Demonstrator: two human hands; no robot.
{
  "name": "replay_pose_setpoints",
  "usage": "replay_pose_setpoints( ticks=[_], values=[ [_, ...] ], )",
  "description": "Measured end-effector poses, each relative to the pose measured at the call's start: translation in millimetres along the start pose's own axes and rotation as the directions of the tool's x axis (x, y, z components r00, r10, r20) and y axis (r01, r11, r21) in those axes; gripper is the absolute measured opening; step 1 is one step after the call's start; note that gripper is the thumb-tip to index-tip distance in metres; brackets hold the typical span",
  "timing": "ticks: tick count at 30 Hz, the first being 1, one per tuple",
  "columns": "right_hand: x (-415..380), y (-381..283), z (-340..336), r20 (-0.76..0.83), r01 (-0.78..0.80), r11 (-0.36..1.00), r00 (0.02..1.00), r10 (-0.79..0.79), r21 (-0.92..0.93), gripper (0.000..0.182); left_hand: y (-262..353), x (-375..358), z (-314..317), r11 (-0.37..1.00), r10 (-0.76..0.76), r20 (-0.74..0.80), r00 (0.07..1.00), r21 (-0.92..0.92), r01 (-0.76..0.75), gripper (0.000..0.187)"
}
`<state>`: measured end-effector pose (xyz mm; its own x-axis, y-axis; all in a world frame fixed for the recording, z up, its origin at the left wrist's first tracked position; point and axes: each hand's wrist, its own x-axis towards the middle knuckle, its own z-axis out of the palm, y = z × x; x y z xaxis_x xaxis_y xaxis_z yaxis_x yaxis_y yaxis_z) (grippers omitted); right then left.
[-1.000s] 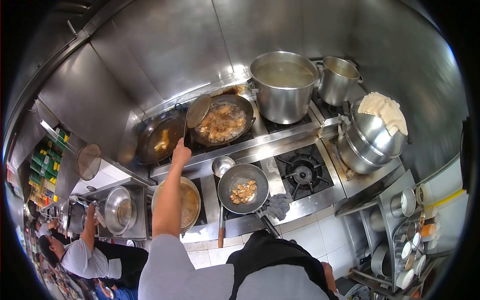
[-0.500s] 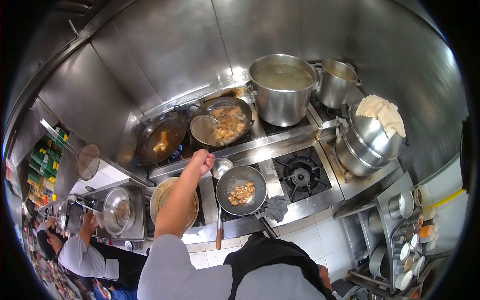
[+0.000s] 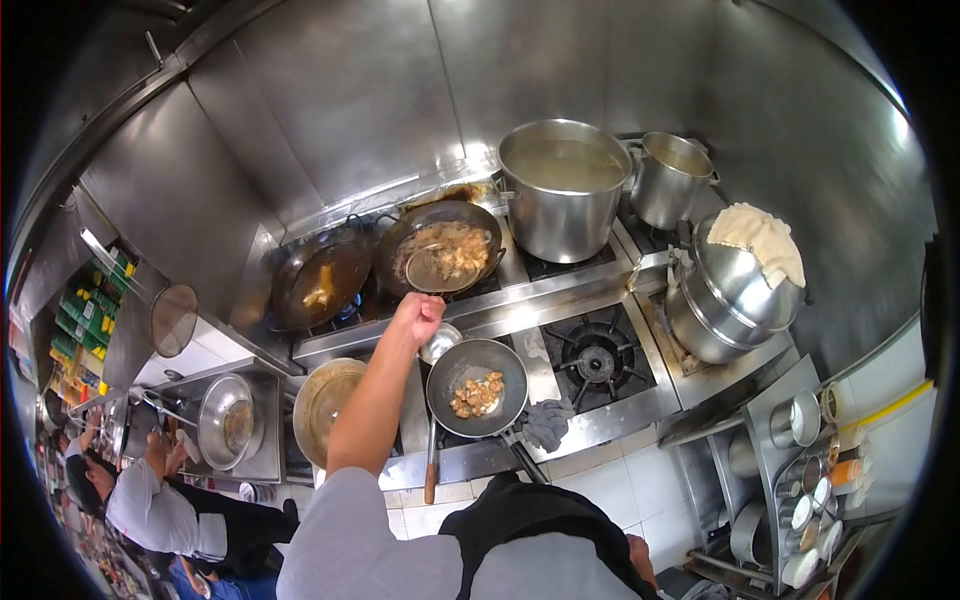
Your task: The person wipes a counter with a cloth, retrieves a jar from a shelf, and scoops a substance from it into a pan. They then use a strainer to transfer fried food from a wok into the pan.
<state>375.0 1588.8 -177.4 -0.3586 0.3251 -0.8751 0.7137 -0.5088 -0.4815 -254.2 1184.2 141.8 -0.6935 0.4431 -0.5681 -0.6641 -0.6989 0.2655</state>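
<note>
My left hand (image 3: 421, 316) is closed around what appears to be the handle of a round mesh skimmer (image 3: 437, 268). The skimmer's head lies in a dark wok (image 3: 392, 240), among browned pieces (image 3: 462, 246) frying in bubbling oil. Just below the hand rests a metal ladle (image 3: 441, 343). Nearby, a black frying pan (image 3: 512, 402) holds small browned pieces (image 3: 477, 395). My right hand (image 3: 641, 556) hangs low by my right side, mostly hidden by my body, so its fingers do not show clearly.
Left of the wok, another wok (image 3: 290, 293) with oil sits over a flame. A large stockpot (image 3: 556, 220), a smaller pot (image 3: 668, 190) and a domed steamer (image 3: 715, 318) stand behind and right. A grey cloth (image 3: 548, 425) lies beside the pan. A co-worker (image 3: 150, 510) stands left.
The skimmer has moved right and down, from the wok's left side into the frying pieces. My left hand has shifted slightly right. My view has moved a little.
</note>
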Motion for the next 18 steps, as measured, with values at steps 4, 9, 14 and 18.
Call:
replay_pose_setpoints(
  ticks=[4, 9, 14, 18],
  values=[
    [-10, 1, -3, 0.021, 0.001, 0.999, 1.000, -0.001, 0.034, 0.027, 9, 12, -3, 1.000, 0.023, -0.004, 1.000, 0.021, -0.023, 0.008],
    [-3, 2, -7, -0.023, -0.099, 0.992, 0.995, 0.101, 0.079, 0.027, 16, 30, -8, 0.993, -0.030, 0.038, 0.999, 0.113, 0.025, 0.008],
    [-6, -1, -1, 0.037, 0.157, 0.963, 0.988, -0.153, -0.220, 0.026, 3, 28, 0, 0.989, -0.109, 0.055, 0.992, 0.103, 0.103, 0.012],
    [-25, -1, -1, -0.007, 0.120, 0.982, 0.992, -0.122, -0.148, 0.026, 2, 25, -3, 0.998, -0.040, 0.078, 0.996, 0.054, 0.036, 0.014]
  ],
)
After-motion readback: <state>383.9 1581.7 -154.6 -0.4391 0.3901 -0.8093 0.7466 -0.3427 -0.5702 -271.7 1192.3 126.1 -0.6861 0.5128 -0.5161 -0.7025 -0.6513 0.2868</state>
